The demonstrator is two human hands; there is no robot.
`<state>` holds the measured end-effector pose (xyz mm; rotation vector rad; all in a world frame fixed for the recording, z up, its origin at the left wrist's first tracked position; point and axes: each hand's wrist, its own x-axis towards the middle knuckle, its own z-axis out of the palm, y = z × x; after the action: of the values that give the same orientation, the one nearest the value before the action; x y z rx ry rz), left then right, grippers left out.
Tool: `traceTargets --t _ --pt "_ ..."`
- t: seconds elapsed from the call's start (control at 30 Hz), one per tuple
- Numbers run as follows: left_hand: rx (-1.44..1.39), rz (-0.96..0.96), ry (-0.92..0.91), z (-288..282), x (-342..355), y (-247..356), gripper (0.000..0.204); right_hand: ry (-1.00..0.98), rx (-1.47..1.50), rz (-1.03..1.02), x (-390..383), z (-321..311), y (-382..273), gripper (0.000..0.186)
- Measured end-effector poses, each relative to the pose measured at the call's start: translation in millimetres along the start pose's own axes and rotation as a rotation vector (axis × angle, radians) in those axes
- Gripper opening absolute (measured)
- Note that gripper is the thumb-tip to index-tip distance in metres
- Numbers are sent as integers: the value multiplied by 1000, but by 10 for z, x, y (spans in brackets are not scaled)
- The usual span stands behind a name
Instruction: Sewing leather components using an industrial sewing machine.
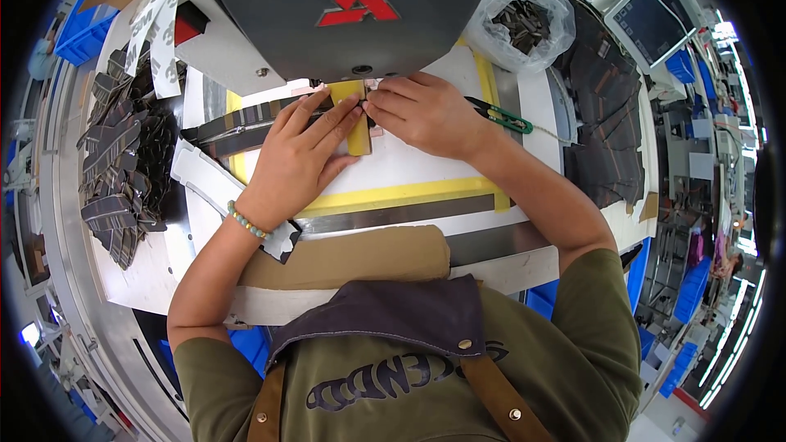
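Note:
Under the dark machine head [348, 29], both my hands work close together. My left hand [299, 143] lies over a dark striped fabric strip [237, 127], its fingers stretched out and apart. Its fingertips reach onto a yellow strip [359, 137] on the work surface. My right hand [426, 113] is just right of the yellow strip, its thumb and fingers pinched together. A small dark piece shows at those fingertips, too hidden to name. Green-handled thread snips [509, 119] lie to the right of my right hand.
Dark fabric pieces [123, 172] pile up on the left, with more dark fabric [606, 106] at the right. A clear plastic bag [561, 16] holds small dark pieces. Along the front edge lies a brown pad [352, 260]. A screen [651, 16] stands at the far right.

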<state>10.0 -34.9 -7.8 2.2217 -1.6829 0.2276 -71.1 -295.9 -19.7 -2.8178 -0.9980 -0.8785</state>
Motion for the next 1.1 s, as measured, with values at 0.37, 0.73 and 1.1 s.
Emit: traceTargets --t 0.37,0.73,1.1 --pt "10 6 -22 28 22 17 57 -53 176 221 -202 -129 -278 38" --pt "62 42 -23 31 24 -5 57 -55 229 474 -224 -88 -178 53" --pt "87 76 21 158 285 -223 63 -157 87 387 -195 -53 126 55"
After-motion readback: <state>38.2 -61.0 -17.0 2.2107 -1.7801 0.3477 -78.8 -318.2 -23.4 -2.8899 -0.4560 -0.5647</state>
